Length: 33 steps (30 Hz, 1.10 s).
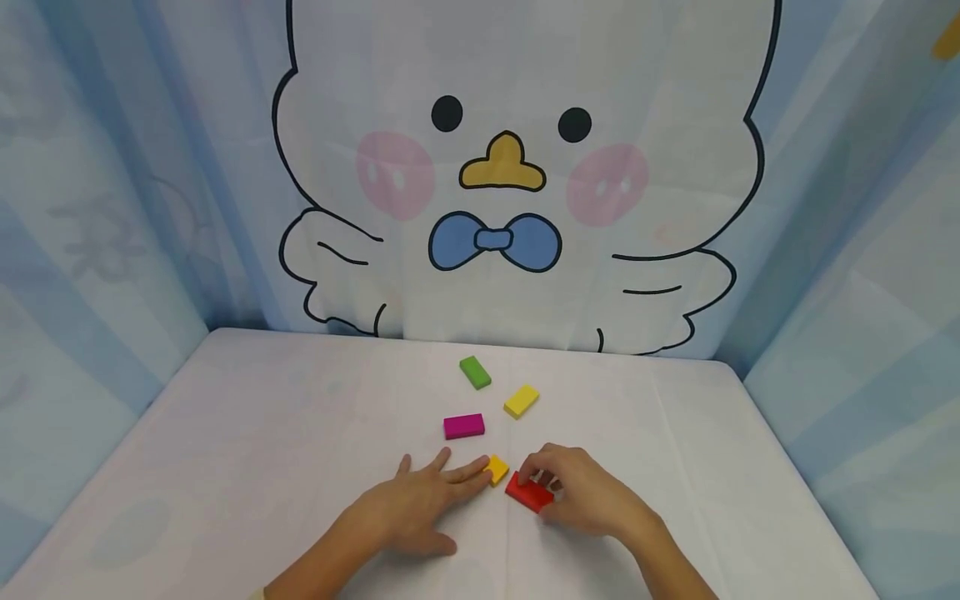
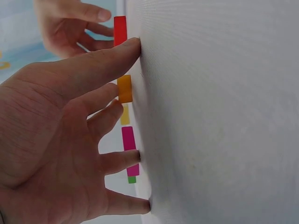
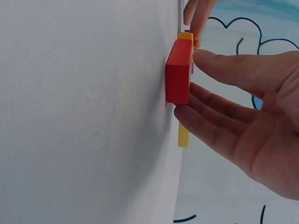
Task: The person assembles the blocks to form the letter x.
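A red rectangular block (image 1: pixel 529 494) lies flat on the white-covered table. My right hand (image 1: pixel 588 493) pinches it, with the thumb at one end and curled fingers at the other. In the right wrist view the red block (image 3: pixel 178 79) still rests against the cloth. Palm down and fingers spread, my left hand (image 1: pixel 416 507) rests on the table. Its index and middle fingertips touch a small yellow-orange block (image 1: pixel 497 470), partly covered by them. In the left wrist view, the thumb and outer fingers meet the cloth.
Beyond the hands lie a magenta block (image 1: pixel 464 427), a yellow block (image 1: pixel 521 402) and a green block (image 1: pixel 475 372). A curtain with a cartoon bird (image 1: pixel 495 300) hangs behind the table (image 1: pixel 225 467), and blue-white curtains flank both sides.
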{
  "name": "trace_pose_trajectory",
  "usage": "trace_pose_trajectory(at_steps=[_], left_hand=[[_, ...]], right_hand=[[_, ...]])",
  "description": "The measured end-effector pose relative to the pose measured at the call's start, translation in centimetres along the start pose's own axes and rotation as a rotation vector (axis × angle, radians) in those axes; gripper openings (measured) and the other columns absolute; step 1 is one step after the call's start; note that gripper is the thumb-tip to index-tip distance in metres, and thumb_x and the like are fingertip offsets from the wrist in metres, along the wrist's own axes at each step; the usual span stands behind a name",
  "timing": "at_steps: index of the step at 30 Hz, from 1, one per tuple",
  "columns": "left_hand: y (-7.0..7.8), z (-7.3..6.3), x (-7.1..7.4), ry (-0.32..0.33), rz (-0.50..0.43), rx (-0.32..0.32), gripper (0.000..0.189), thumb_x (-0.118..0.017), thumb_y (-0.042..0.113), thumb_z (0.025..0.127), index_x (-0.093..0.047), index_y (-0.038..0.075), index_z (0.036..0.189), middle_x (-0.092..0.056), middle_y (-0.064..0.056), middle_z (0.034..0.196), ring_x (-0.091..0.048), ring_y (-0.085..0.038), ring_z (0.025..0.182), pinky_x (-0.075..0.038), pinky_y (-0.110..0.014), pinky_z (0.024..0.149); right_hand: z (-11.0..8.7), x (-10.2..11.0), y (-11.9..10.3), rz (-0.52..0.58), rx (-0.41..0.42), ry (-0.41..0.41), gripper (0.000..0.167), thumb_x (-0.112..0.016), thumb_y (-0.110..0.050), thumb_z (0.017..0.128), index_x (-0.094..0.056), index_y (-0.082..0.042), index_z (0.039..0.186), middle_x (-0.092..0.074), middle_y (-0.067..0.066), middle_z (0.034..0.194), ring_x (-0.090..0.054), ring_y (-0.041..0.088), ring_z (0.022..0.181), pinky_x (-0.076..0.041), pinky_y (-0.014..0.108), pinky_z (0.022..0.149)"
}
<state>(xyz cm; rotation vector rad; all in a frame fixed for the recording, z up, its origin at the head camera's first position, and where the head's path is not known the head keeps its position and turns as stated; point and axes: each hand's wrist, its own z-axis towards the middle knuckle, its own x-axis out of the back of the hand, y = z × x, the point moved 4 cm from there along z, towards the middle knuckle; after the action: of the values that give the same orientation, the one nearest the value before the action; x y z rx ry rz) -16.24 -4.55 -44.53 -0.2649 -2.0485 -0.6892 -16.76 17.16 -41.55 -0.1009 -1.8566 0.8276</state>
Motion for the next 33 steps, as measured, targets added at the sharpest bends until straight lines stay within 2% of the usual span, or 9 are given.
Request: trace_pose_trajectory(at_steps=[5, 18, 33], left_hand=[[-0.01, 0.00, 0.04, -0.005, -0.008, 0.015, 0.091, -0.085, 0.042, 0.085, -0.033, 0.048, 0.160, -0.022, 0.026, 0.170, -0.025, -0.042, 0.158, -0.022, -0.081, 0.115], [0.02, 0.05, 0.03, -0.011, -0.012, 0.025, 0.091, -0.085, 0.041, 0.084, -0.035, 0.048, 0.160, -0.024, 0.024, 0.170, -0.026, -0.042, 0.158, -0.023, -0.082, 0.114], [0.08, 0.03, 0.09, -0.003, -0.016, 0.012, 0.091, -0.086, 0.040, 0.084, -0.036, 0.047, 0.160, -0.023, 0.025, 0.170, -0.025, -0.041, 0.158, -0.023, -0.082, 0.114]], right_hand=[[-0.01, 0.14, 0.15, 0.027, 0.001, -0.042, 0.033, -0.079, 0.004, 0.083, -0.077, -0.019, 0.106, -0.068, -0.007, 0.108, -0.062, 0.016, 0.097, -0.061, 0.034, 0.085], [0.17, 0.05, 0.19, 0.005, 0.039, -0.027, 0.034, -0.079, 0.007, 0.082, -0.080, -0.018, 0.106, -0.070, -0.009, 0.107, -0.064, 0.013, 0.095, -0.062, 0.031, 0.084], [0.37, -0.35, -0.23, 0.026, 0.029, -0.024, 0.034, -0.081, 0.004, 0.082, -0.081, -0.018, 0.107, -0.070, -0.010, 0.107, -0.063, 0.012, 0.093, -0.060, 0.028, 0.082]])
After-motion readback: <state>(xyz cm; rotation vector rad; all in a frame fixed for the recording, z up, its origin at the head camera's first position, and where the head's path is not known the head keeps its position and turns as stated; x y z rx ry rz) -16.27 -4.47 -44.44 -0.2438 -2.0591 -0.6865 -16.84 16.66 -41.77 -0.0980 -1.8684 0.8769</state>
